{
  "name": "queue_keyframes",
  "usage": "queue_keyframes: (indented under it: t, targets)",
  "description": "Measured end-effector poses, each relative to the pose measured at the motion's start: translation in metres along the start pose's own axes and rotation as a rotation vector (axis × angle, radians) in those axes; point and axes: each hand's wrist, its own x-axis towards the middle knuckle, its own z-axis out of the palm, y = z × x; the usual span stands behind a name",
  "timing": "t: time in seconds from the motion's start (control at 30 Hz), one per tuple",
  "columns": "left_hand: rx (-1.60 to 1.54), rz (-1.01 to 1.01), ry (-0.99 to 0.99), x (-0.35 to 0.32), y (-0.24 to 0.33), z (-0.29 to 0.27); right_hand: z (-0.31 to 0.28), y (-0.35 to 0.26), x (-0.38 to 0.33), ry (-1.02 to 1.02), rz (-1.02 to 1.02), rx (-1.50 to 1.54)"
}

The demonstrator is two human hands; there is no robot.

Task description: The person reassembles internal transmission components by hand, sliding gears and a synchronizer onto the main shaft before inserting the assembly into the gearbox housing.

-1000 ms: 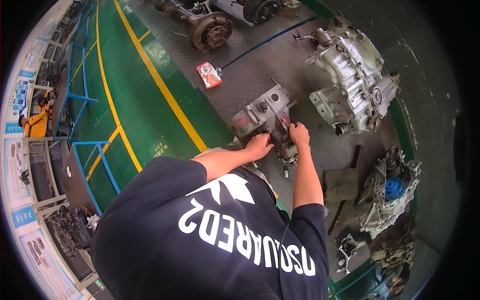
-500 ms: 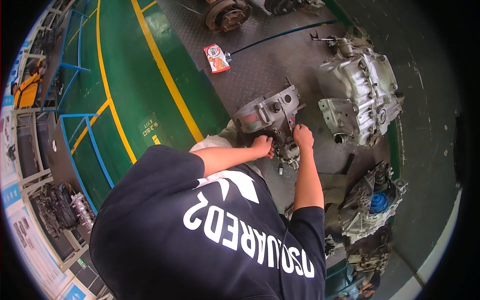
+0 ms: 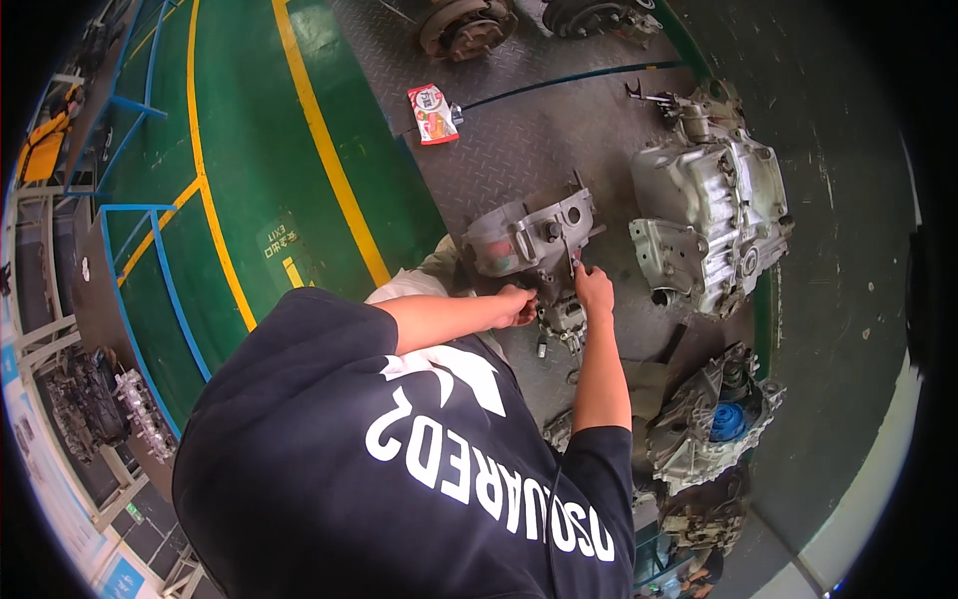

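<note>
A small grey metal gearbox housing [image 3: 529, 238] lies on the dark checker-plate floor [image 3: 519, 140]. My left hand [image 3: 517, 305] is closed around the housing's lower edge. My right hand [image 3: 594, 290] pinches a thin metal tool [image 3: 572, 256] that stands against the housing's right side. A small metal part [image 3: 564, 321] sits just below and between both hands. My dark printed T-shirt fills the lower middle of the view and hides the floor beneath me.
A large silver transmission case [image 3: 714, 215] lies to the right. Another casing with a blue part [image 3: 726, 421] sits at the lower right. A red and white packet [image 3: 432, 112] and a brake hub [image 3: 464, 25] lie farther away. Left is green floor with yellow lines [image 3: 324, 150] and blue railings [image 3: 160, 270].
Both hands stay at the small housing, with the right hand shifting slightly along its right side. The view has drifted, so the parts appear lower in the picture.
</note>
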Motion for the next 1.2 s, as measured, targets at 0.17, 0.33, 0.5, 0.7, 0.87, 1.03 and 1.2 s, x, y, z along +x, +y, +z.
queue_keyframes:
  t: [0.17,0.33,0.5,0.7,0.87,1.03,1.2]
  targets:
    - [-0.124,-0.134,-0.034,0.008,-0.003,0.012,0.005,0.019,0.013,-0.056,-0.051,0.116]
    - [-0.057,-0.091,0.03,0.002,-0.002,0.011,0.006,0.011,0.014,-0.063,-0.005,0.035]
    - [-0.144,-0.171,-0.011,0.0,0.001,0.015,0.007,0.016,0.019,-0.089,0.005,0.057]
    - [0.068,-0.079,0.026,0.01,-0.003,0.006,-0.008,0.004,0.014,-0.115,-0.029,-0.056]
    - [0.073,-0.165,0.072,-0.003,0.007,0.014,0.015,0.036,0.036,-0.121,-0.02,0.058]
    - [0.188,-0.117,0.054,-0.005,0.017,0.008,0.018,0.033,0.035,-0.151,-0.016,0.19]
    - [0.295,-0.062,0.035,-0.011,0.017,0.01,0.022,0.041,0.029,-0.093,-0.105,0.191]
